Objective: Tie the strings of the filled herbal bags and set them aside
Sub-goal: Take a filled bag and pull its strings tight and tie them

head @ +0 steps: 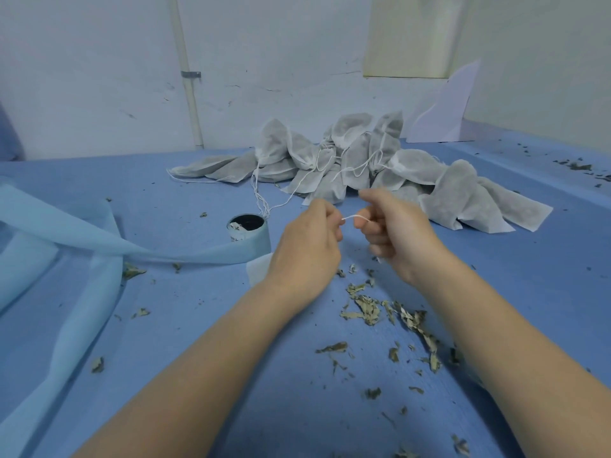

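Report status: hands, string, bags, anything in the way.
Left hand and right hand both pinching white string, taut between them. Bag pile behind. Herb scraps below, no obstruction.

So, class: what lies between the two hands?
Head view: a short white string stretched between the left hand and right hand, both pinching it.

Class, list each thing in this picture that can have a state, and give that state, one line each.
Left hand: pinching the string.
Right hand: pinching the string.
String: stretched between the hands.
Bags: filled, heaped at the back.
Roll: upright, partly unrolled.
Leaf bits: scattered loose.
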`<state>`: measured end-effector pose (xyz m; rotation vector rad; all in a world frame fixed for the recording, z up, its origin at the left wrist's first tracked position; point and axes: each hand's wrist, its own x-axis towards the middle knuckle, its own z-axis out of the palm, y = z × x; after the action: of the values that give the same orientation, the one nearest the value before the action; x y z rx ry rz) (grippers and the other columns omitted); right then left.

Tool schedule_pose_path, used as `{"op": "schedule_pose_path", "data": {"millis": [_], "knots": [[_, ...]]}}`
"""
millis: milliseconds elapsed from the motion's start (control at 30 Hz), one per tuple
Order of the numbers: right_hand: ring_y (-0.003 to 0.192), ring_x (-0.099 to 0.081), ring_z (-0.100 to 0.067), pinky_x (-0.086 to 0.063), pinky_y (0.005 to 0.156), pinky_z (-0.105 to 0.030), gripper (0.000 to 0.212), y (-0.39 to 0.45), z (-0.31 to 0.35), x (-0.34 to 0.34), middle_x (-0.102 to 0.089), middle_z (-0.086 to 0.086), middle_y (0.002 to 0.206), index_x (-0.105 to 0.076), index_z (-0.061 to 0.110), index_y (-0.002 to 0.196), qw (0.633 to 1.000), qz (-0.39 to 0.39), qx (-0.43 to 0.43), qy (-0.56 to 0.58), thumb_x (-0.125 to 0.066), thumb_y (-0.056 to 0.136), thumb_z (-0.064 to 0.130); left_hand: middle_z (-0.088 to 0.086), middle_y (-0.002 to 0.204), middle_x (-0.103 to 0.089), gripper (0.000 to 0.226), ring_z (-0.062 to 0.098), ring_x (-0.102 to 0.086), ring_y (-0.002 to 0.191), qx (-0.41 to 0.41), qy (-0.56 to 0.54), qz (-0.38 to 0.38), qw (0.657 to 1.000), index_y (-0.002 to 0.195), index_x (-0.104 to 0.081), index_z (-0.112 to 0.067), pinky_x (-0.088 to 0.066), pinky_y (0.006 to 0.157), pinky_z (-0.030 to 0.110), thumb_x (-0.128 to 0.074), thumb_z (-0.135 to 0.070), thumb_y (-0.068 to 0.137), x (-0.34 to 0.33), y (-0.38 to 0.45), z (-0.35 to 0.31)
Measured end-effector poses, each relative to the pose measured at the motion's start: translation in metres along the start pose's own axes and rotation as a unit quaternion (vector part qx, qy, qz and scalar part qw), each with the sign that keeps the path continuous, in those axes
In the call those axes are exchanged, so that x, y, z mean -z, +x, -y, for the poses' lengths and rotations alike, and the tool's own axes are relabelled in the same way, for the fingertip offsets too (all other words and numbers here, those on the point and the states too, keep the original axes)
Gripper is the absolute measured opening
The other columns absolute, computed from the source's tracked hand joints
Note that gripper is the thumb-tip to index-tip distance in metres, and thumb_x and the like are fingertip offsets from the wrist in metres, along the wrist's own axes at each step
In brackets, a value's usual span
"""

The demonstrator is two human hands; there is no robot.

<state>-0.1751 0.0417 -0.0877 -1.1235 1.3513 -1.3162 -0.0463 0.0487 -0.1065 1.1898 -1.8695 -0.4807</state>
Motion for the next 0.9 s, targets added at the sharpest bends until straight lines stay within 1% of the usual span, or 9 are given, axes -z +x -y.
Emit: {"op": "schedule_pose_path", "data": {"millis": [100, 167, 233, 333, 533, 667, 733, 833, 900], "knots": [[0.033, -0.017, -0.007, -0.011, 0.032, -0.018, 0.044, -0.002, 0.001, 0.001, -0.029, 0.007, 0.043, -0.055, 0.011, 0.046, 0.964, 0.075, -0.123, 0.223, -0.046, 0.088, 0.021, -0.01, 0.076, -0.056, 0.011, 0.001, -0.047, 0.059, -0.001, -0.063, -0.019, 0.998, 0.09, -0.045, -0.023, -0.035, 0.054, 0.014, -0.041, -0.019, 0.099, 0.0, 0.0, -0.004], [0.032, -0.017, -0.007, -0.01, 0.031, -0.017, 0.034, -0.005, 0.001, 0.0, -0.026, 0.008, 0.046, -0.058, 0.008, 0.048, 0.923, 0.102, -0.16, 0.335, -0.042, 0.078, 0.013, -0.011, 0.076, -0.058, 0.013, 0.0, -0.05, 0.064, 0.021, -0.12, -0.041, 0.992, 0.085, -0.049, -0.026, -0.038, 0.06, 0.013, -0.046, -0.018, 0.096, -0.001, -0.001, -0.006], [0.032, -0.016, -0.007, -0.009, 0.033, -0.017, 0.019, -0.01, 0.001, -0.003, -0.027, 0.007, 0.046, -0.059, 0.005, 0.063, 0.893, 0.106, -0.166, 0.405, -0.042, 0.068, 0.008, -0.011, 0.076, -0.061, 0.016, 0.007, -0.055, 0.076, 0.061, -0.168, -0.056, 0.982, 0.08, -0.052, -0.027, -0.043, 0.073, 0.021, -0.05, -0.016, 0.092, -0.002, -0.002, -0.007], [0.038, -0.01, -0.008, -0.009, 0.034, -0.017, 0.028, -0.016, 0.0, -0.009, -0.029, 0.007, 0.045, -0.063, 0.002, 0.085, 0.885, 0.111, -0.141, 0.429, -0.041, 0.068, 0.004, -0.01, 0.076, -0.064, 0.018, 0.01, -0.055, 0.074, 0.113, -0.212, -0.086, 0.967, 0.076, -0.053, -0.027, -0.044, 0.073, 0.026, -0.054, -0.014, 0.088, -0.002, -0.002, -0.005], [0.036, -0.018, -0.005, -0.015, 0.031, -0.015, 0.035, -0.018, -0.004, -0.02, -0.036, 0.006, 0.051, -0.064, 0.006, 0.105, 0.947, 0.113, -0.071, 0.291, -0.034, 0.086, 0.004, -0.012, 0.078, -0.063, 0.009, -0.002, -0.053, 0.069, 0.123, -0.205, -0.113, 0.964, 0.078, -0.057, -0.022, -0.038, 0.062, 0.009, -0.059, -0.018, 0.086, -0.002, -0.002, 0.001], [0.042, -0.024, -0.007, -0.022, 0.034, -0.016, 0.042, -0.02, -0.006, -0.018, -0.038, 0.006, 0.052, -0.073, 0.021, 0.102, 0.995, 0.063, 0.006, 0.078, -0.04, 0.081, 0.005, -0.013, 0.073, -0.069, 0.011, 0.001, -0.057, 0.076, 0.109, -0.18, -0.113, 0.971, 0.078, -0.058, -0.019, -0.038, 0.064, 0.009, -0.058, -0.024, 0.088, -0.002, -0.006, -0.001], [0.041, -0.033, -0.006, -0.027, 0.037, -0.014, 0.036, -0.024, -0.007, -0.019, -0.042, 0.012, 0.048, -0.075, 0.027, 0.096, 0.994, 0.034, 0.073, -0.073, -0.044, 0.086, 0.011, -0.009, 0.072, -0.069, 0.017, 0.006, -0.059, 0.079, 0.101, -0.166, -0.116, 0.974, 0.075, -0.06, -0.016, -0.038, 0.067, 0.012, -0.057, -0.025, 0.09, -0.001, -0.007, -0.001], [0.04, -0.035, -0.004, -0.027, 0.042, -0.015, 0.029, -0.024, -0.008, -0.021, -0.043, 0.012, 0.047, -0.071, 0.009, 0.091, 0.975, 0.032, 0.106, -0.192, -0.044, 0.092, 0.019, -0.009, 0.074, -0.066, 0.021, 0.01, -0.057, 0.08, 0.105, -0.127, -0.097, 0.981, 0.076, -0.065, -0.014, -0.039, 0.072, 0.02, -0.056, -0.026, 0.091, -0.001, -0.007, -0.001], [0.041, -0.037, -0.002, -0.03, 0.041, -0.013, 0.031, -0.024, -0.008, -0.021, -0.046, 0.013, 0.047, -0.073, 0.021, 0.084, 0.97, 0.035, 0.112, -0.214, -0.043, 0.09, 0.014, -0.009, 0.078, -0.067, 0.018, 0.009, -0.058, 0.081, 0.113, -0.113, -0.097, 0.982, 0.081, -0.067, -0.013, -0.038, 0.071, 0.018, -0.056, -0.023, 0.09, -0.002, -0.006, 0.001]]}}
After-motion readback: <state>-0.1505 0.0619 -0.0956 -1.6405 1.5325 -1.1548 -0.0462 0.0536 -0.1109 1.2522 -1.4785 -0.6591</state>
